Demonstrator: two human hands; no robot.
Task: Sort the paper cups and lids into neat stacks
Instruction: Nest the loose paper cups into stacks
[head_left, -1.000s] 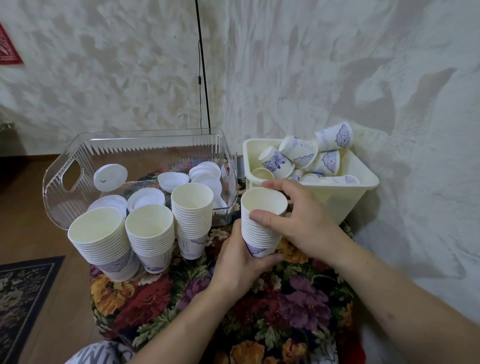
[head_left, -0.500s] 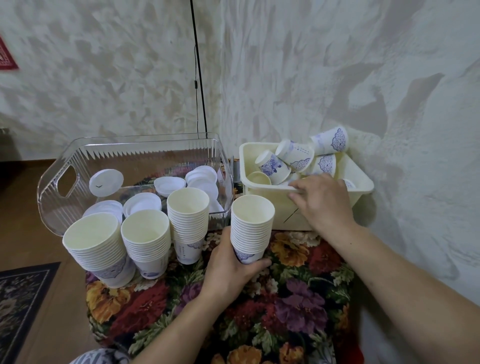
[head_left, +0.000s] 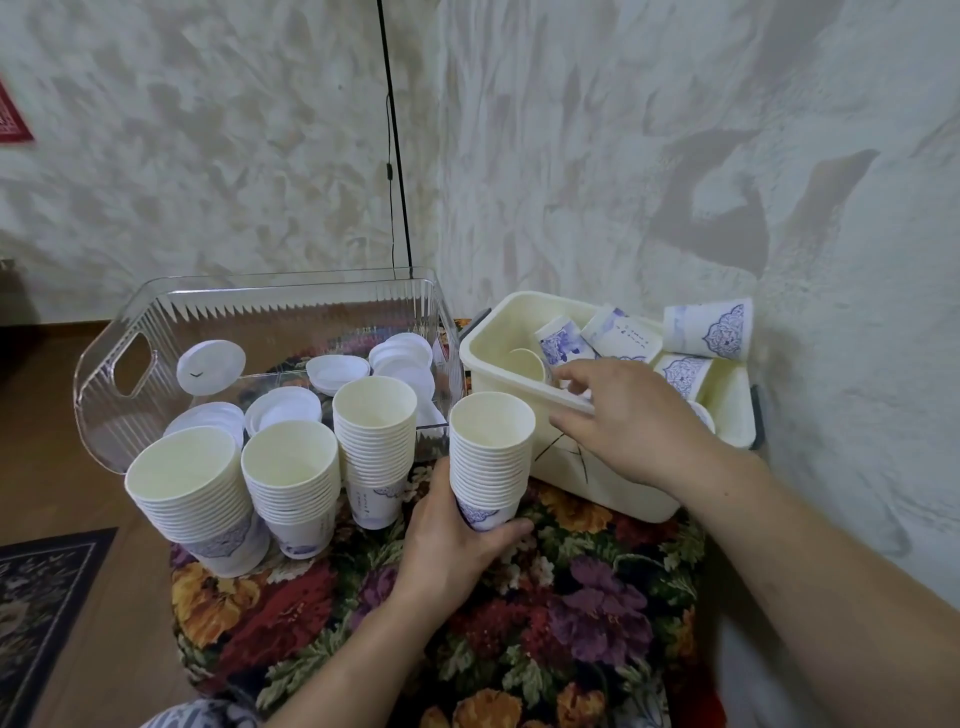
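My left hand (head_left: 452, 540) grips the base of a stack of white paper cups (head_left: 491, 447) standing on the floral cloth. My right hand (head_left: 623, 415) reaches over the front rim of the cream bin (head_left: 493, 338), fingers stretched toward the loose blue-patterned cups (head_left: 558, 345) lying inside; I see no cup gripped in it. Three other cup stacks (head_left: 291, 473) stand in a row to the left. White lids (head_left: 337, 371) lie scattered in the clear plastic bin (head_left: 260, 306) behind them.
The floral cloth (head_left: 571, 597) covers a small surface set in a wall corner. A black cable (head_left: 395, 156) hangs down behind the clear bin. A dark rug (head_left: 41, 597) lies on the wooden floor at the left.
My right hand left the top of the held stack and moved right and back into the cream bin. The left hand kept hold of the stack's base.
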